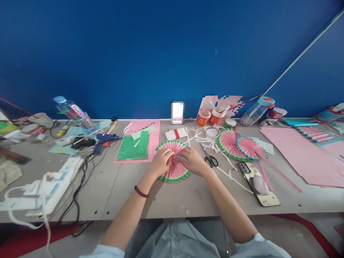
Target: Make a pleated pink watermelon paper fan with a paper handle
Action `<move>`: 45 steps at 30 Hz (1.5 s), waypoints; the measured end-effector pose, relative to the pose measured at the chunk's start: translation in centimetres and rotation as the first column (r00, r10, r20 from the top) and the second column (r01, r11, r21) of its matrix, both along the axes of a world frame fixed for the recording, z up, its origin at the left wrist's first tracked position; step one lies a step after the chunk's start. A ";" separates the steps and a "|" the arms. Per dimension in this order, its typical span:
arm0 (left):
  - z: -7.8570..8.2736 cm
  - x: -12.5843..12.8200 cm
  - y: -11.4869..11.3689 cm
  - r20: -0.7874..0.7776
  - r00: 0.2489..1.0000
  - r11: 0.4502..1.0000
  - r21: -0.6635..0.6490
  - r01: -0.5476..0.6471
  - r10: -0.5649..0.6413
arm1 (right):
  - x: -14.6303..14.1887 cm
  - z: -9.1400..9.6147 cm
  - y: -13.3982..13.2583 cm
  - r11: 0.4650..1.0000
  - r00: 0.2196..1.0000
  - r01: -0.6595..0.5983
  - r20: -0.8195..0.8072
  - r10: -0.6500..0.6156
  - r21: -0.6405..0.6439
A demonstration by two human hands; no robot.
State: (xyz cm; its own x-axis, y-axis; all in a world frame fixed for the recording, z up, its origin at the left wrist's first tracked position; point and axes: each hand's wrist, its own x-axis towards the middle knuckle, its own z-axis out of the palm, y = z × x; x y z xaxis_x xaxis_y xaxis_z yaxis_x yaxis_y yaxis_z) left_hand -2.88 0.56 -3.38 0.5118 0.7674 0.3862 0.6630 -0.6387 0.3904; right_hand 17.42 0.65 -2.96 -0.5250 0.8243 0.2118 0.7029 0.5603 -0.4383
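The pink-and-green paper fan (174, 176) lies spread on the tabletop (177, 200), in front of the person. The left hand (162, 161) and the right hand (194, 161) both pinch its folds near the middle, fingers drawn together. Black-handled scissors (209, 157) lie just beside the right hand.

The fan (175, 172) is pleated matt paper, the power strip (67, 177) smooth plastic.
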 end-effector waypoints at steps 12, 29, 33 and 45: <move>-0.3 1.5 -1.4 -0.084 0.984 0.986 -0.064 0.154 -0.159 | -1.0 -1.2 1.1 0.977 0.971 0.090 0.203 -0.129 0.191; -0.4 1.6 -1.5 -0.174 0.973 0.987 0.025 0.161 -0.155 | -1.5 -1.1 1.8 0.960 0.950 0.021 0.294 -0.106 0.279; 0.2 1.6 -1.9 -0.182 0.970 0.986 0.005 0.164 -0.160 | -0.9 -1.1 1.2 0.979 0.968 0.034 0.235 -0.082 0.202; 0.4 1.4 -1.7 -0.136 0.967 0.975 -0.077 0.208 -0.217 | -0.7 0.4 -0.3 0.993 0.956 0.023 0.290 -0.055 0.111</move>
State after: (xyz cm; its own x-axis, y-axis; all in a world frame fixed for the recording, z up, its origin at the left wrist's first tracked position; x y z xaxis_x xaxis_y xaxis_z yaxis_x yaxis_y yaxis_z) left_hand -1.52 -1.19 -3.01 0.7119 0.6554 0.2523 0.5668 -0.7483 0.3446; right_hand 16.75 0.30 -2.51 -0.5446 0.8267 0.1411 0.8136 0.5617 -0.1506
